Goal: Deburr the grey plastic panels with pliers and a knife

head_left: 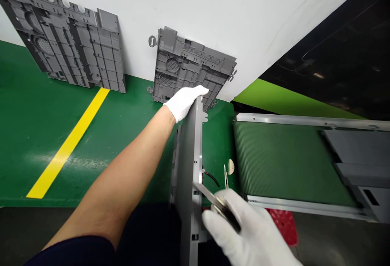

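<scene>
Two hands closed: my left hand (185, 101) grips the top of the upright panel (189, 156), my right hand (248, 231) presses a blade (207, 195) to its edge; a shallow angle seems safest.

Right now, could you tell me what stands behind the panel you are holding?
A ribbed grey panel stands on the green floor, leaning on the white wall. The left hand and the held panel cover its lower edge.
</scene>
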`<state>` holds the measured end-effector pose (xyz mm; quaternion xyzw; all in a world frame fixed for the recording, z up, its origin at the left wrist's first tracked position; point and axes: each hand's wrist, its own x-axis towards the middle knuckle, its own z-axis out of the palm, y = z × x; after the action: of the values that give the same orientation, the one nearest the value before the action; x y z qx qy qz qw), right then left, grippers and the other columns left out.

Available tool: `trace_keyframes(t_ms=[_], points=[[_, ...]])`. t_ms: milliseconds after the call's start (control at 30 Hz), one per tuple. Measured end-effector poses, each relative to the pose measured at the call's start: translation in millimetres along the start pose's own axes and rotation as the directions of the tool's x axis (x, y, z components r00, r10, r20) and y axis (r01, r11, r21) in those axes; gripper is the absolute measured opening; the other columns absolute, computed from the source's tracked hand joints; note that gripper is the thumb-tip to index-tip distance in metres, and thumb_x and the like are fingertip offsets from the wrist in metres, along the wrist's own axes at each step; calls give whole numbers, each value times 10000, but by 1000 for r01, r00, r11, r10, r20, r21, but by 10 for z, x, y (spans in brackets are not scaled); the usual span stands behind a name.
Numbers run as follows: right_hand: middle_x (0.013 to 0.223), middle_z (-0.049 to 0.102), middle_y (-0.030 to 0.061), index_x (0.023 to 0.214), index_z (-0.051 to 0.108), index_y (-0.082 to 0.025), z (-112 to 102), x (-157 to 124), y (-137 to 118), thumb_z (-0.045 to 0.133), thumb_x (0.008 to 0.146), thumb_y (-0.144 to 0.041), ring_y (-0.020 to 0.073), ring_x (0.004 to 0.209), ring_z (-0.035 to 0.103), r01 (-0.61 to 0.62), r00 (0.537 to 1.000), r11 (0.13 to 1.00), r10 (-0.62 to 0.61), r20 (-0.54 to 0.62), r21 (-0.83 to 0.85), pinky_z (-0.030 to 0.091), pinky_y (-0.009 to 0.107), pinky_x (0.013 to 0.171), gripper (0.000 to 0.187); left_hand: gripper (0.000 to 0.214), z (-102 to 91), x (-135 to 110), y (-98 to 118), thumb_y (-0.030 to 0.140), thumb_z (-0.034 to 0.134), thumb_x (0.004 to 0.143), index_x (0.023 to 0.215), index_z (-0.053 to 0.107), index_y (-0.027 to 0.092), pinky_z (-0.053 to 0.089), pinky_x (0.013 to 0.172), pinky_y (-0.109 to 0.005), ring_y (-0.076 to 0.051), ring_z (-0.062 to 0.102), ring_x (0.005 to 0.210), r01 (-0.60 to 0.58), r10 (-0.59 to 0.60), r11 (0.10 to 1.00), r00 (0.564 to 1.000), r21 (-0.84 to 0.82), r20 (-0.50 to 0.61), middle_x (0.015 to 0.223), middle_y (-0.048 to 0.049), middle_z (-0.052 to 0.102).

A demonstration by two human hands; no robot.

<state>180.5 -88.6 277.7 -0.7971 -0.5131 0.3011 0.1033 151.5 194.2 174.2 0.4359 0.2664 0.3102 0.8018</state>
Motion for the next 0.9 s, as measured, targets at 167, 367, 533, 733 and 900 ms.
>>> trace_keyframes(t_ms=[167, 367, 533, 733, 900], points=[[591, 567, -65, 691, 555, -248, 139, 111, -44, 733, 721, -507, 108, 504, 480, -156, 978, 979, 134, 159, 131, 356, 222, 471, 316, 300, -6, 22, -5, 361, 752, 723, 637, 527, 182, 409, 491, -257, -96, 428, 490, -15, 16, 999, 999, 53, -29, 559, 27, 448], [577, 446, -45, 754, 559, -230, -113, 249, 328, 363, 969, -571, 126, 560, 435, 71, 997, 905, -72, -14, 420, 384, 251, 544, 448, 327, -81, -56, 35, 385, 730, 732, 595, 513, 183, 376, 483, -255, -97, 406, 481, -58, 63, 993, 997, 105, -53, 552, 25, 456], [627, 443, -52, 841, 587, -240, -465, 899, 309, 305, 1008, -526, 126, 570, 409, 314, 949, 930, -305, -75, 192, 354, 263, 574, 435, 344, -145, -90, 97, 412, 660, 796, 573, 561, 169, 375, 524, -243, -104, 440, 532, -123, 126, 966, 992, 227, 0, 582, -2, 511], [669, 562, -16, 740, 546, -225, -686, 1691, 65, 231, 1002, -578, 141, 626, 505, 373, 921, 898, -389, -24, -235, 374, 271, 619, 541, 430, -155, -60, 132, 506, 571, 847, 574, 606, 176, 430, 568, -270, -142, 497, 560, -47, 21, 966, 994, 254, 105, 567, -24, 524], [777, 658, 26, 852, 619, -236, -764, 1878, -133, 119, 998, -587, 163, 678, 583, 336, 933, 795, -354, 64, -506, 380, 274, 593, 628, 400, -156, -74, 169, 514, 580, 843, 615, 600, 185, 443, 606, -264, -138, 487, 598, -14, -6, 973, 996, 228, 84, 633, -18, 526]])
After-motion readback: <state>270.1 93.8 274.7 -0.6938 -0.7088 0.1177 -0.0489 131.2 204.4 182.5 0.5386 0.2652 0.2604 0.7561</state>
